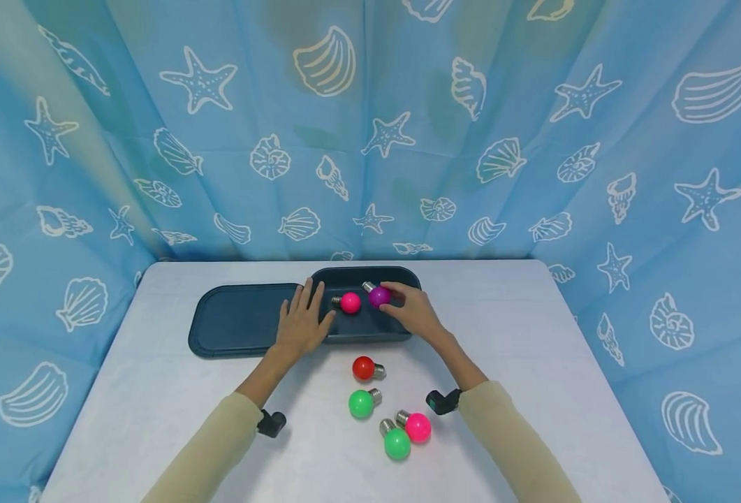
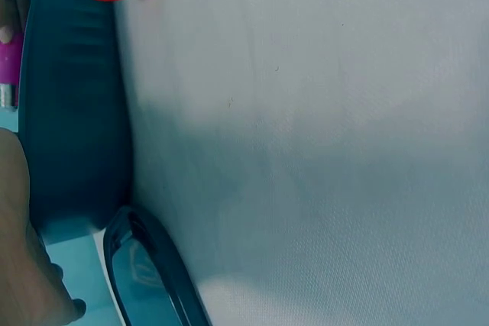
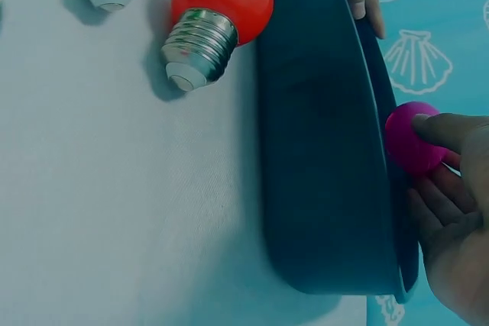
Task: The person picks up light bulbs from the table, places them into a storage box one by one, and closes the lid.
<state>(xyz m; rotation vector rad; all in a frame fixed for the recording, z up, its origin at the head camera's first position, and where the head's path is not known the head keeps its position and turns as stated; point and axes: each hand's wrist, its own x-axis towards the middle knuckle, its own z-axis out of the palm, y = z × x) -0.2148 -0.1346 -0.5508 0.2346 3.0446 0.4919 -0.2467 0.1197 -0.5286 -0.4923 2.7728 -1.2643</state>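
Over the dark container's [image 1: 367, 338] right end, right hand [image 1: 415, 311] pinches purple bulb [image 1: 379, 297] by its globe, thumb and fingers closed to globe width; metal base sticks out free, likely because the round end gives easier hold. Left hand [image 1: 301, 327] spread, fingers straight, grasping nothing, at container's left end beside flat lid [image 1: 238, 321]; probably there to steady it, pressure can't tell. One pink bulb [image 1: 350, 302] lies inside. Red bulb [image 1: 364, 368], green bulb [image 1: 361, 404], second green bulb [image 1: 397, 443], other pink bulb [image 1: 417, 427] sit loose on white table [image 1: 502, 314] in front, presumably for easy reach.
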